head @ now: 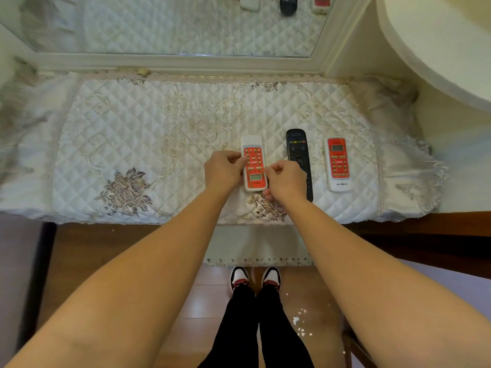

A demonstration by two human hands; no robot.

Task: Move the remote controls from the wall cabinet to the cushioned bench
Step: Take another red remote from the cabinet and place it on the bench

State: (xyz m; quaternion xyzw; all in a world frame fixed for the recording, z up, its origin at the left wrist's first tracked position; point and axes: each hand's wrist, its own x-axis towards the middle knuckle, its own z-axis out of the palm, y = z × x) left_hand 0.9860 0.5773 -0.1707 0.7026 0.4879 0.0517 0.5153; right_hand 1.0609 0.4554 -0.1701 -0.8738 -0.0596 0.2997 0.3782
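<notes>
I'm pinching the red remote [254,163] by its long edges, left hand [224,168] and right hand [285,179] both in a narrow grip, on the table [132,123]. Black remote [299,160] is lying just right of my right hand; I'm risking nudging it askew.

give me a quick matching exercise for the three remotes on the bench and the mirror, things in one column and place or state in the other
Things:
1. black remote
2. red-faced remote with display at the near end
3. red-faced remote with display at the far end
4. mirror

Places or states:
A. farthest right, untouched
B. behind the bench, reflecting the remotes
C. between both hands
D. middle of the row

Pairs: 1-D, 2-C, 3-A, 4-B
</notes>
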